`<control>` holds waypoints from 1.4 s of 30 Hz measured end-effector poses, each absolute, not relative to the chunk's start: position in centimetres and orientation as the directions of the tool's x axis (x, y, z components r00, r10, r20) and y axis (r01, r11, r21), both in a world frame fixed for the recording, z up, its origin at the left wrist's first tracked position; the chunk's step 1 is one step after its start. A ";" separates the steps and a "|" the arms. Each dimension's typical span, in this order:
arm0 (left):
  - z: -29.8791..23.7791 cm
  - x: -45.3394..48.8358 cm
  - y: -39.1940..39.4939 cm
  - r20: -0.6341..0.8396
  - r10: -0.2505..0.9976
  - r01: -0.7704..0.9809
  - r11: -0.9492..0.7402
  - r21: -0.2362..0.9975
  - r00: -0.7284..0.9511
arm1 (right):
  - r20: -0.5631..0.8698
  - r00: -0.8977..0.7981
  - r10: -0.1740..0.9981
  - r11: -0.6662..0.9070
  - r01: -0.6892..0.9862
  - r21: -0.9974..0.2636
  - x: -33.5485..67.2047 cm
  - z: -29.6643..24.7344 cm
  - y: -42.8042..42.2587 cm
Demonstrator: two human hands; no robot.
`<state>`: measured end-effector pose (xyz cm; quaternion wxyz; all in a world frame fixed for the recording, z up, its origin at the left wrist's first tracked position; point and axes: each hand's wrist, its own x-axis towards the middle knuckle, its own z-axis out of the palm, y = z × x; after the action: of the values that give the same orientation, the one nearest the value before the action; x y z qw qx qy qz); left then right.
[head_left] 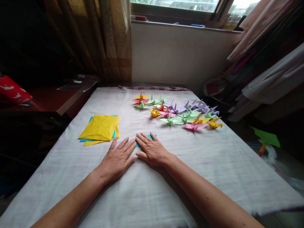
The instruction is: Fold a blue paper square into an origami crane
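Observation:
My left hand (pixel 117 159) and my right hand (pixel 152 149) lie flat side by side on the white cloth-covered table (pixel 147 193), fingers stretched out. Both press down on a small blue paper sheet (pixel 150 137), mostly hidden under the hands, with only its far edge showing. To the left of my left hand lies a stack of yellow and blue paper squares (pixel 99 129). Beyond my right hand sits a cluster of several folded paper cranes (pixel 180 112) in red, yellow, green, pink and purple.
A dark wooden side table (pixel 54 99) stands left of the table. A white wall and window sill (pixel 180 27) lie behind, with curtains (pixel 114 41) at the left. Hanging clothes (pixel 266 63) crowd the right side. Green paper (pixel 266 136) lies on the floor at right.

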<state>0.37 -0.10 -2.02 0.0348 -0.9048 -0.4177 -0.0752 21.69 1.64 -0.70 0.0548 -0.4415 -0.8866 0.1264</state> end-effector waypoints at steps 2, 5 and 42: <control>-2.0 0.4 -0.1 0.154 0.752 0.761 -0.649 0.003 0.640 | -0.030 -0.567 0.823 0.540 0.798 -0.267 22.3 -0.8 1.5; -2.0 0.4 0.0 0.141 0.753 0.760 -0.650 0.010 0.642 | -0.049 -0.499 0.865 0.474 0.846 -0.244 23.8 -0.9 1.0; -1.8 1.7 0.0 0.055 0.709 0.710 -0.704 0.013 0.703 | 0.014 -0.374 0.927 0.366 0.899 -0.240 26.3 -1.3 0.0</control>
<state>1.73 -0.01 -1.84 0.0047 -0.9226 -0.3846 -0.0281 26.26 0.01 -1.29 0.0732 -0.5545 -0.8233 0.0962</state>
